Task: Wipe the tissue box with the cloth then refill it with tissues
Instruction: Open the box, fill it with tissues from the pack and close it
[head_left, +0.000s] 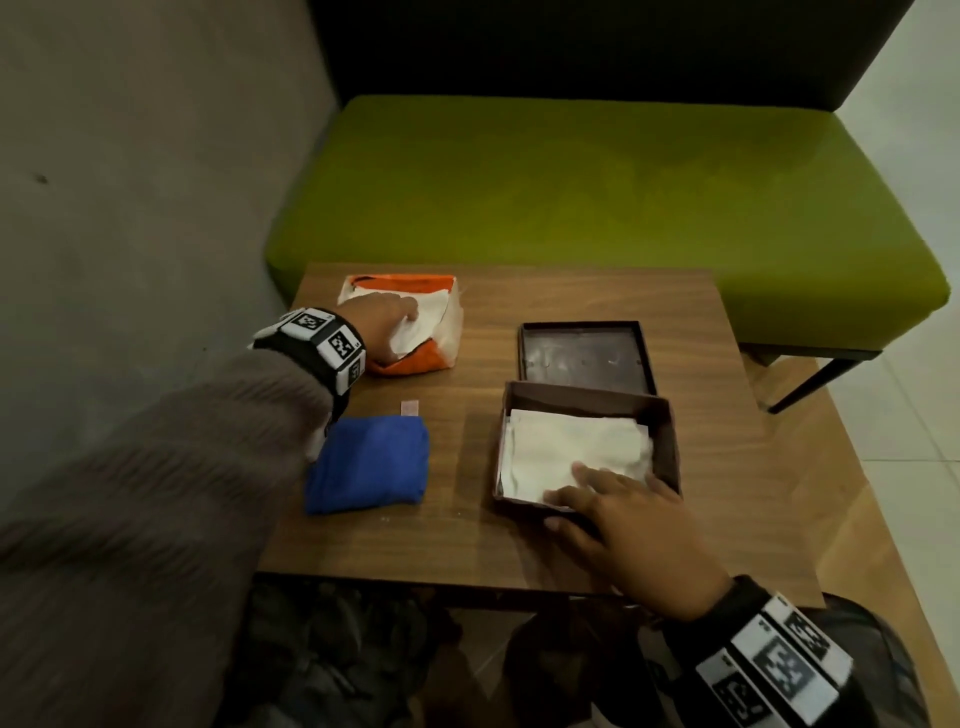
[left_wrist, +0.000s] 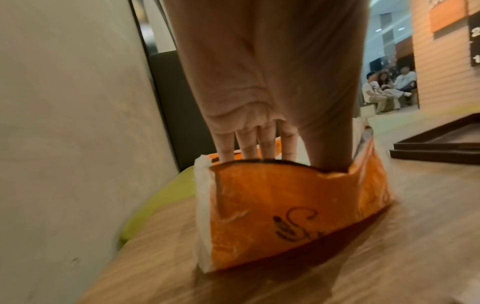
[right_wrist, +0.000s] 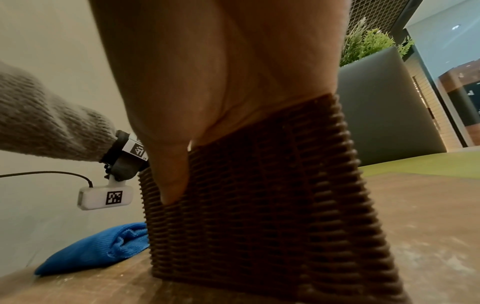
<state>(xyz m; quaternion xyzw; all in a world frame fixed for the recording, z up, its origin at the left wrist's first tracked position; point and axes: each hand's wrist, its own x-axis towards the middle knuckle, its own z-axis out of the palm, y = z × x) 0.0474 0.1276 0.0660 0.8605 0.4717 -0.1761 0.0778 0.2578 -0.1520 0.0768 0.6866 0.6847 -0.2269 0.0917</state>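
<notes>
While both flat hands press tissues, blue cloth (head_left: 368, 464) and lid (head_left: 584, 357) lie aside.

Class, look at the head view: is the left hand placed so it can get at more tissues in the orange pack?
Probably yes. The left hand already reaches into the torn-open orange pack, its fingers on the white tissues; nothing blocks it.

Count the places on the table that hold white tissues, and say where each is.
2. One is the orange pack at the table's far left, where the left hand reaches in. The other is the brown tissue box at the near right, under the right hand. Deeper layers are hidden.
</notes>
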